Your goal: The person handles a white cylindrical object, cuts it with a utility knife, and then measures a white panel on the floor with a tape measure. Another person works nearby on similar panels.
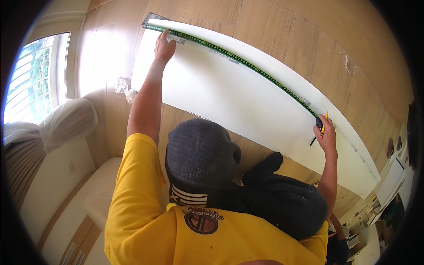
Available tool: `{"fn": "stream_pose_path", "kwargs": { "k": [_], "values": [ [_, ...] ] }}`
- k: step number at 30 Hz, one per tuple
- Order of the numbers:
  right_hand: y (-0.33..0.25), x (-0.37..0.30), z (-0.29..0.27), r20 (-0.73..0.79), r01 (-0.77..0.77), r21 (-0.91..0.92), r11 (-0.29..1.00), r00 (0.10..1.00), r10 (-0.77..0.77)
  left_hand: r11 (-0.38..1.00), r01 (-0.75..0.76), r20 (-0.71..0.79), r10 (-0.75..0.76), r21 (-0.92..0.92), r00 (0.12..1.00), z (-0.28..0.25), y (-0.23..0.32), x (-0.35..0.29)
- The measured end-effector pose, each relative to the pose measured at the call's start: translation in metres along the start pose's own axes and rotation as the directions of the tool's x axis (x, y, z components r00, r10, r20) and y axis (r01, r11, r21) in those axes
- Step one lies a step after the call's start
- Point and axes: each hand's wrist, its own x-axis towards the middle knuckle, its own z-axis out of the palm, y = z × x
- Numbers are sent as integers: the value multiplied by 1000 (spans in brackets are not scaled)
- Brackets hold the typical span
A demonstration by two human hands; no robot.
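Observation:
A long white panel (pixel 212 79) lies on the wood-patterned floor in front of me. Along its far edge stretches a green tape measure blade (pixel 247 64), bowed by the lens. My left hand (pixel 164 47) touches the panel near the blade's left end, index finger stretched toward the blade and thumb apart. At the other end my right hand (pixel 327 134) grips the dark tape measure case (pixel 319 123). A yellow-orange pencil (pixel 324 124) sticks up between the same fingers. A thin dark strip hangs below the case.
A grey flat piece (pixel 152 18) shows at the panel's far left corner. Crumpled clear plastic (pixel 126 90) lies left of the panel; a white wire or cord (pixel 350 66) lies beyond it. My bent dark-clothed knees (pixel 201 150) are close to its near edge. Assorted items stand at right.

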Motion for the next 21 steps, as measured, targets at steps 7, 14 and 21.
{"fn": "stream_pose_path", "kwargs": {
  "k": [7, 14, 21],
  "values": [
    [12, 10, -11, -14, 26, -21, 999, 1000, -27, 971, 9, -43, 2, 241, 999, 5, 55, -14],
    [15, 23, -21, -25, 41, -41, 998, 999, -42, 985, 41, -5, -40, 168, 999, 10, 41, -1],
    [28, 33, -20, -40, 81, -10, 997, 996, -82, 975, 50, 98, -73, 215, 992, -5, 48, 4]
  ]
}}
